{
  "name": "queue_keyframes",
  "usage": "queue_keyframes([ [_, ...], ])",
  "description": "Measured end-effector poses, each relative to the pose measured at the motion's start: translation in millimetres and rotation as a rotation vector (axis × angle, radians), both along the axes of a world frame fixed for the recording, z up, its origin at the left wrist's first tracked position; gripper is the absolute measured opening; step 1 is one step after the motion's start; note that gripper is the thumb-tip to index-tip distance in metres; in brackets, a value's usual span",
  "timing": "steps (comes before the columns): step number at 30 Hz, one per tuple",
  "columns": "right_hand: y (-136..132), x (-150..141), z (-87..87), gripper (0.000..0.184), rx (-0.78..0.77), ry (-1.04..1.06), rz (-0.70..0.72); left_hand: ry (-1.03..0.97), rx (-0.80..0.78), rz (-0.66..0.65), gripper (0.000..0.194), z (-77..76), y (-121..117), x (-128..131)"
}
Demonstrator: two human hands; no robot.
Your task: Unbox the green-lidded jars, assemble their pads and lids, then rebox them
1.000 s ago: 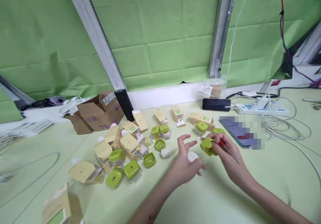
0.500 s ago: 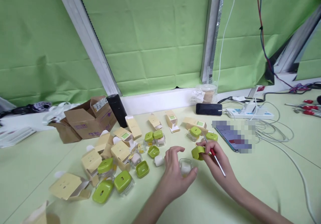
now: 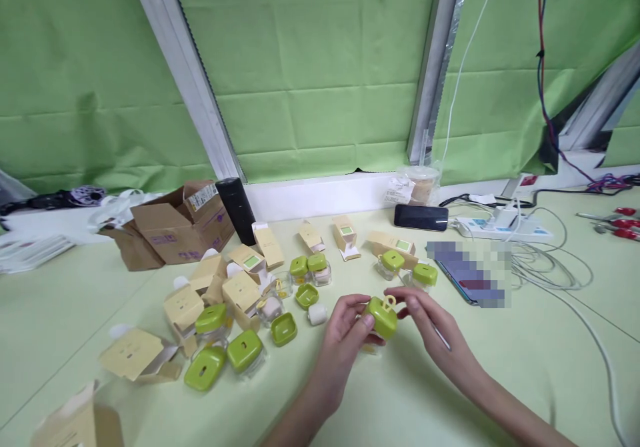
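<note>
The left hand pinches a green lid, yellow loop up, well in from the worktop's back edge. The right hand, fingers curled narrowly, holds a thin tool; whether it touches the loop cannot be told. A black phone lies near the back edge.

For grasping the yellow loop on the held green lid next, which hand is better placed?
Probably the right hand: its fingertips are beside the yellow loop, though it also carries a thin tool. The left hand is holding the green lid.
</note>
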State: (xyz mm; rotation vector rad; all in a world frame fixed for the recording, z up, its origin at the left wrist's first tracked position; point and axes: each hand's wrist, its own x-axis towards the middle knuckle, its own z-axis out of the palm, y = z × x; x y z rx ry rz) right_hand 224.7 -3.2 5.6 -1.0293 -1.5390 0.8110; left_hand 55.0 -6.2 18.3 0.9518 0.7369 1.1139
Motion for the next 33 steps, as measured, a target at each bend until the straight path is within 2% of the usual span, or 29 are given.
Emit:
queue_keyframes([
  [3,-1.7,-3.5,5.3,0.017,-0.116,0.024,0.077,-0.064,0.006,0.012,0.031,-4.1,-0.6,2.8],
  [7,-5.7,-10.3,7.5,0.018,-0.18,0.175,0.072,-0.195,-0.019,0.042,0.023,-7.5,-1.4,7.2],
  [10,-9.0,-13.7,4.3,0.015,-0.161,0.202,0.06,-0.043,-0.008,0.04,0.018,-9.2,-1.1,8.4],
  [13,-10.9,-14.6,-0.3,0.015,-0.132,0.16,0.046,0.086,0.022,0.045,0.022,-11.3,-0.6,8.0],
  [20,-7.8,-11.7,-3.6,0.016,-0.152,0.138,0.09,0.077,0.017,0.067,0.029,-17.2,3.0,5.8],
  [27,-6.4,-10.2,0.2,0.013,-0.202,0.145,0.159,0.155,0.012,0.086,0.021,-12.6,7.5,1.5],
  [28,-6.8,-10.7,1.4,0.014,-0.215,0.155,0.182,0.156,0.014,0.087,0.021,-11.5,7.6,1.1],
  [31,-8.4,-13.4,4.8,0.033,-0.243,0.193,0.237,0.16,0.034,0.102,0.02,-9.5,8.2,0.2],
  [33,-9.0,-14.6,6.8,0.036,-0.252,0.202,0.234,0.165,0.049,0.115,0.021,-9.4,9.3,0.5],
])
